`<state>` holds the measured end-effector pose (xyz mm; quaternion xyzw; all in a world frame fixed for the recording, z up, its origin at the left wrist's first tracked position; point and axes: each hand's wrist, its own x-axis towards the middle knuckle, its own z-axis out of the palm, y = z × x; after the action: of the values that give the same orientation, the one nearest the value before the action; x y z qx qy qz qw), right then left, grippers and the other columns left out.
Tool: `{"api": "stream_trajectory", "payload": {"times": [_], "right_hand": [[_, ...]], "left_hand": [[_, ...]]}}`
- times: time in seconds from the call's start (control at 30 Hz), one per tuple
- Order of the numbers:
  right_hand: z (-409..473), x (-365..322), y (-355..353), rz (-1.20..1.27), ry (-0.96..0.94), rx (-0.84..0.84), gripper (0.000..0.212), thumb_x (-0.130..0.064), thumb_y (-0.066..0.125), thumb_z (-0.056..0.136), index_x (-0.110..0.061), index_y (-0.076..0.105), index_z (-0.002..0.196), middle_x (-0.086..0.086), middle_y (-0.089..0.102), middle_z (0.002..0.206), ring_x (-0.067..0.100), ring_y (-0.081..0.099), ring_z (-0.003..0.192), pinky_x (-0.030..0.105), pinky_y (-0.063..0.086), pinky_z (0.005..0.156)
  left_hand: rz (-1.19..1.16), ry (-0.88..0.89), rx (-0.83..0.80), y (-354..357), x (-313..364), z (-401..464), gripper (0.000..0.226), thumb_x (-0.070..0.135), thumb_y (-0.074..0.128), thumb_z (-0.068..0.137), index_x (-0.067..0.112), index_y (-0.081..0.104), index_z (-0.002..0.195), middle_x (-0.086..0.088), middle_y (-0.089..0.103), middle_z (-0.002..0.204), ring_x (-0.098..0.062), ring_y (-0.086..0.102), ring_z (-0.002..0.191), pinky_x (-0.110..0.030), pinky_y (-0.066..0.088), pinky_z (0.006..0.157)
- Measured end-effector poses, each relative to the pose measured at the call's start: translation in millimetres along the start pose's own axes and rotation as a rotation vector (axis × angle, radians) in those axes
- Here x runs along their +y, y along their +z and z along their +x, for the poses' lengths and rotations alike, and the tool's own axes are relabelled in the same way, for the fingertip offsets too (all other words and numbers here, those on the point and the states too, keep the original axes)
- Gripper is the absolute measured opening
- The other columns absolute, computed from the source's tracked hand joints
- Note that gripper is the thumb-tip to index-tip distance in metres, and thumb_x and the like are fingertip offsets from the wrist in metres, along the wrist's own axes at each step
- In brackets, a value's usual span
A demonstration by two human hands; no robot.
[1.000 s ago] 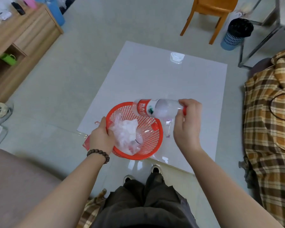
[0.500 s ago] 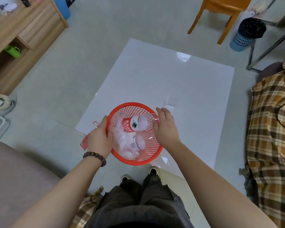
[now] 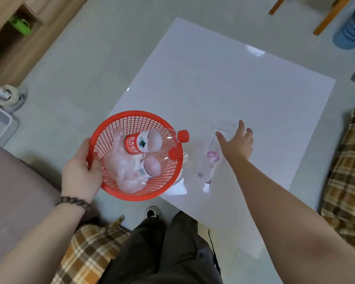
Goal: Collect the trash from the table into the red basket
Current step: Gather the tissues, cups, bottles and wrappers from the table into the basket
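Note:
My left hand [image 3: 81,173] grips the left rim of the red basket [image 3: 111,128], which sits over the near left corner of the white table [image 3: 223,83]. Inside the basket lie a crumpled clear plastic bag [image 3: 121,173] and two plastic bottles with red caps, the upper bottle [image 3: 146,142] showing a red label, the lower bottle [image 3: 152,165] beside it. A flat clear wrapper [image 3: 210,160] with purple print lies on the table right of the basket. My right hand [image 3: 237,143] hovers over the wrapper's far end with fingers spread and holds nothing.
A plaid blanket [image 3: 348,173] lies along the table's right side. A wooden cabinet [image 3: 14,35] stands at the far left, a blue bin [image 3: 350,31] and orange chair legs [image 3: 328,17] at the far right. My legs [image 3: 162,249] are below the table's near edge.
My right hand dropped the red-labelled bottle into the basket, then let go and moved right over the clear wrapper. My left hand kept its grip on the basket rim.

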<state>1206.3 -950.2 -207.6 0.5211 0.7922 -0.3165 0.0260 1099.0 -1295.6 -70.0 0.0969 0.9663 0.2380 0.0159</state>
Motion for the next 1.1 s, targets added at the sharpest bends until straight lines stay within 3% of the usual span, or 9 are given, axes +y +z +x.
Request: {"api": "stream_trajectory", "payload": {"times": [0.17, 0.33, 0.47, 0.57, 0.73, 0.8, 0.9, 1.1], "right_hand": [[50.4, -30.0, 36.5, -0.052, 0.112, -0.087, 0.088, -0.061, 0.065, 0.073, -0.028, 0.02, 0.14, 0.015, 0.028, 0.138, 0.036, 0.039, 0.12, 0.049, 0.04, 0.092], [65.2, -40.3, 52.3, -0.048, 0.07, -0.042, 0.05, -0.02, 0.066, 0.078, -0.011, 0.037, 0.116, 0.016, 0.031, 0.126, 0.039, 0.046, 0.104, 0.038, 0.042, 0.066], [53.8, -49.6, 39.7, 0.096, -0.049, -0.042, 0.045, -0.022, 0.065, 0.076, -0.013, 0.041, 0.112, 0.012, 0.034, 0.121, 0.034, 0.053, 0.093, 0.04, 0.05, 0.073], [29.0, -67.3, 16.4, 0.308, -0.163, -0.024, 0.044, -0.023, 0.066, 0.075, -0.016, 0.043, 0.112, 0.006, 0.035, 0.121, 0.021, 0.055, 0.079, 0.03, 0.047, 0.071], [-33.5, -102.4, -33.3, 0.593, -0.332, -0.013, 0.037, -0.022, 0.069, 0.073, -0.026, 0.046, 0.102, 0.002, 0.042, 0.116, 0.0, 0.061, 0.089, 0.012, 0.047, 0.067], [-61.5, -117.9, -44.8, 0.658, -0.399, -0.058, 0.036, -0.021, 0.069, 0.072, -0.031, 0.046, 0.098, 0.0, 0.043, 0.112, -0.007, 0.058, 0.088, 0.006, 0.046, 0.063], [-103.0, -139.0, -46.3, 0.68, -0.506, -0.174, 0.041, -0.017, 0.071, 0.071, -0.036, 0.044, 0.095, -0.002, 0.042, 0.111, -0.006, 0.056, 0.09, 0.01, 0.05, 0.066], [-167.1, -162.5, -6.5, 0.545, -0.776, -0.366, 0.043, -0.019, 0.074, 0.068, -0.024, 0.047, 0.101, -0.001, 0.039, 0.111, 0.011, 0.052, 0.093, 0.024, 0.049, 0.077]], "left_hand": [[0.026, -0.107, -0.005, 4.7, -16.5, -0.3, 0.051, 0.024, 0.047, 0.084, 0.024, 0.047, 0.135, -0.014, 0.069, 0.103, -0.034, 0.064, 0.093, -0.04, 0.048, 0.084], [0.007, -0.163, -0.035, 0.3, -29.0, -0.6, 0.044, 0.03, 0.044, 0.083, 0.032, 0.051, 0.127, 0.002, 0.069, 0.09, -0.019, 0.065, 0.079, -0.041, 0.054, 0.076], [0.036, -0.205, -0.003, -1.7, -30.4, 0.6, 0.043, 0.023, 0.043, 0.081, 0.028, 0.053, 0.123, 0.0, 0.069, 0.086, -0.022, 0.063, 0.076, -0.035, 0.05, 0.074], [0.053, -0.234, 0.02, -3.9, -25.6, 2.1, 0.039, 0.014, 0.047, 0.082, 0.019, 0.056, 0.119, -0.01, 0.068, 0.087, -0.034, 0.062, 0.079, -0.037, 0.047, 0.073], [0.09, -0.262, 0.018, -11.9, -14.8, 6.8, 0.05, 0.019, 0.044, 0.077, 0.01, 0.054, 0.126, -0.024, 0.067, 0.097, -0.045, 0.061, 0.088, -0.044, 0.048, 0.076], [0.092, -0.257, 0.016, -14.2, -8.0, 7.5, 0.047, 0.01, 0.05, 0.082, 0.008, 0.052, 0.129, -0.028, 0.066, 0.095, -0.048, 0.06, 0.087, -0.045, 0.047, 0.074], [0.037, -0.22, 0.019, -16.3, 5.1, 4.8, 0.047, -0.001, 0.052, 0.084, 0.003, 0.051, 0.131, -0.029, 0.066, 0.096, -0.047, 0.061, 0.087, -0.038, 0.044, 0.072], [-0.089, -0.215, -0.006, -15.3, 13.6, -3.8, 0.039, 0.004, 0.05, 0.086, 0.008, 0.055, 0.124, -0.017, 0.069, 0.094, -0.038, 0.062, 0.083, -0.027, 0.038, 0.064]]}}
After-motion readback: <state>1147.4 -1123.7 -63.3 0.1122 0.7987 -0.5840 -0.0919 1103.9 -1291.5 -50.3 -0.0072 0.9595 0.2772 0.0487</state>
